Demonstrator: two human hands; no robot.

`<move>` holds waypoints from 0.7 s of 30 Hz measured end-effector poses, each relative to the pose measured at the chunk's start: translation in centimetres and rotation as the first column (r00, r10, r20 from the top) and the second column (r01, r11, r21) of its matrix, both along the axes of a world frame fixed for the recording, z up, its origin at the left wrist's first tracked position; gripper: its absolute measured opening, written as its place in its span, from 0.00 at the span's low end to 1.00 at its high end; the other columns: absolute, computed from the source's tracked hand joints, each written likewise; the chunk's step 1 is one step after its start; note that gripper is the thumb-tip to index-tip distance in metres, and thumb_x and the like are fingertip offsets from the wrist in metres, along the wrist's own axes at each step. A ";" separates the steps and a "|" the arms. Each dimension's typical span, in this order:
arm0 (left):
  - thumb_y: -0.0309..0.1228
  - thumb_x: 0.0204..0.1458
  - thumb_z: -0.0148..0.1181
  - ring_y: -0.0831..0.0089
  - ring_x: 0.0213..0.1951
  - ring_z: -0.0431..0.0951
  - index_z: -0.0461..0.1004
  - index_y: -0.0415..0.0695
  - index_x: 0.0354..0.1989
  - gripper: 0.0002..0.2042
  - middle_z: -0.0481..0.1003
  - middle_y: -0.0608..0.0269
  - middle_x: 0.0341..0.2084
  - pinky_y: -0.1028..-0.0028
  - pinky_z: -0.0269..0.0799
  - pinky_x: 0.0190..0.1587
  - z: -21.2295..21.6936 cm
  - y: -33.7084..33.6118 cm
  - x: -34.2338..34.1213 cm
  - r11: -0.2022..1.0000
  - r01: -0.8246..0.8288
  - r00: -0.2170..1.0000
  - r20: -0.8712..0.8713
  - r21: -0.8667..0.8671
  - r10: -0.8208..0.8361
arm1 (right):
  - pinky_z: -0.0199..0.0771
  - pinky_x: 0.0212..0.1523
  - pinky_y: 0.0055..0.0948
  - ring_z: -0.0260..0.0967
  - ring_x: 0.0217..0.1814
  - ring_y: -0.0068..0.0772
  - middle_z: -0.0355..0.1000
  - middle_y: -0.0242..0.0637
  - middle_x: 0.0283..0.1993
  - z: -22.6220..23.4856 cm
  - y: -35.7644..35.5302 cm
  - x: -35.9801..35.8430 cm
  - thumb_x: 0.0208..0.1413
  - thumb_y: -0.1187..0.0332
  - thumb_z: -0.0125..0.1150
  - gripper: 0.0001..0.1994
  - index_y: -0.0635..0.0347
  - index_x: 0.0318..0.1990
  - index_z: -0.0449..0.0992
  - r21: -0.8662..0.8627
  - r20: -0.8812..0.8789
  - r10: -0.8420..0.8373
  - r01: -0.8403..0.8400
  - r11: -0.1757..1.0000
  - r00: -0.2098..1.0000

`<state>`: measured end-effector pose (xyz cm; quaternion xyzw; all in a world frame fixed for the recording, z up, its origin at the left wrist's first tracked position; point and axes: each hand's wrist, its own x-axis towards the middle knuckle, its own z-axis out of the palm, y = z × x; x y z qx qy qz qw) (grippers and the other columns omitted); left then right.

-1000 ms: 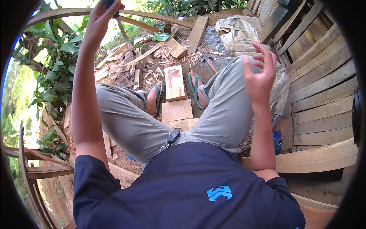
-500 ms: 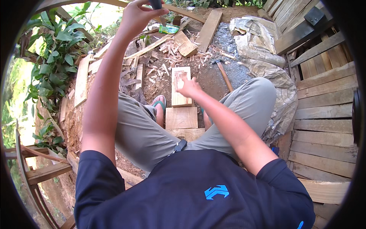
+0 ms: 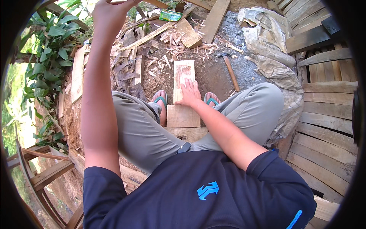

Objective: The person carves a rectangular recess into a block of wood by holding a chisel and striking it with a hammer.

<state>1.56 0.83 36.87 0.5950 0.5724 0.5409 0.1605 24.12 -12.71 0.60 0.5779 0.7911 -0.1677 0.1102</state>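
Note:
My left hand point(image 3: 110, 13) is raised at the top edge, its bent fingers largely cut off; what they hold is out of view. Lower down, my right hand point(image 3: 190, 91) lies open, fingers spread, on the near half of a pale wooden block point(image 3: 177, 82). A rough, reddish chiselled patch shows on the block's far half, beyond my fingertips. Nearer to me, a second wooden piece point(image 3: 183, 116) meets the block's near end, between my sandalled feet. A hammer point(image 3: 230, 71) with a wooden handle rests on the ground to the right.
Wood chips point(image 3: 167, 61), a short wooden offcut point(image 3: 188, 33) and a long board point(image 3: 215, 21) lie beyond the block. A crumpled sack point(image 3: 263, 34) covers ground at the right, beside a slatted wooden wall point(image 3: 324, 110). Green plants point(image 3: 45, 72) grow along the left.
My left hand has gone up and left, taking the dark-handled tool out of view. My right hand, pointing over the block before, has come nearer and flattened onto it.

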 end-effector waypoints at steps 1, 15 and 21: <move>0.28 0.46 0.75 0.77 0.31 0.81 0.83 0.38 0.43 0.15 0.83 0.62 0.29 0.75 0.75 0.36 -0.1 0.5 -0.6 1.000 0.018 0.998 0.054 0.000 -0.018 | 0.39 0.78 0.60 0.46 0.80 0.55 0.49 0.55 0.77 -0.2 0.7 0.0 0.33 0.29 0.74 0.62 0.60 0.72 0.58 -0.090 -0.078 0.004 -0.011 0.996 0.997; 0.33 0.49 0.75 0.80 0.33 0.78 0.83 0.43 0.47 0.17 0.81 0.65 0.33 0.77 0.71 0.33 -0.7 -0.7 -2.1 0.993 -0.099 0.995 -0.028 -0.064 0.098 | 0.42 0.78 0.58 0.63 0.71 0.44 0.69 0.47 0.64 0.8 1.2 -1.1 0.33 0.35 0.78 0.62 0.65 0.72 0.57 -0.203 -0.029 0.077 -0.081 0.976 0.997; 0.30 0.47 0.76 0.81 0.28 0.78 0.83 0.41 0.45 0.16 0.82 0.65 0.27 0.78 0.68 0.28 0.1 -1.3 -0.9 0.985 -0.159 0.987 0.010 -0.066 0.160 | 0.57 0.73 0.43 0.66 0.66 0.46 0.70 0.46 0.57 -1.3 1.2 0.4 0.30 0.49 0.83 0.54 0.67 0.66 0.63 -0.048 -0.021 0.300 -0.301 0.952 0.954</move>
